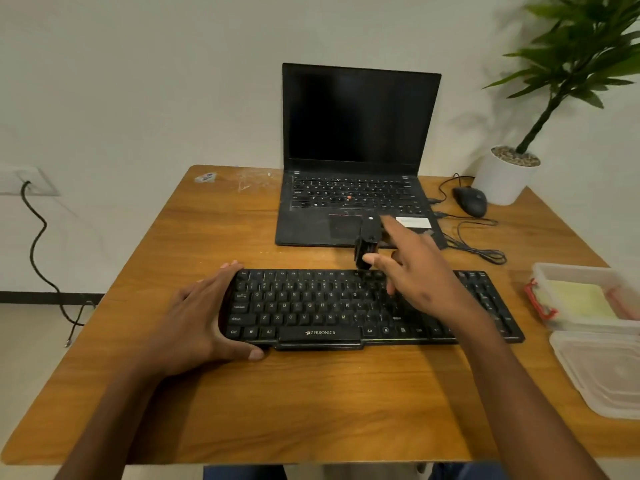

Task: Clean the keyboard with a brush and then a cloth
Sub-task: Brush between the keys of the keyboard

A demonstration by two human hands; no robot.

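**A small office desk spot**

This looks like an office or a home work corner. A wooden table (311, 403) stands against a plain wall. On it sits an open laptop (356, 150). Right of the laptop are a mouse (470, 200) and a potted plant (512, 171). In front of the laptop lies a keyboard (311, 313).

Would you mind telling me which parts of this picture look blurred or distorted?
Head view: the right hand and the black brush it holds are motion-blurred; the left hand and keyboard legends read sharply; wide-angle distortion bows the table edges.
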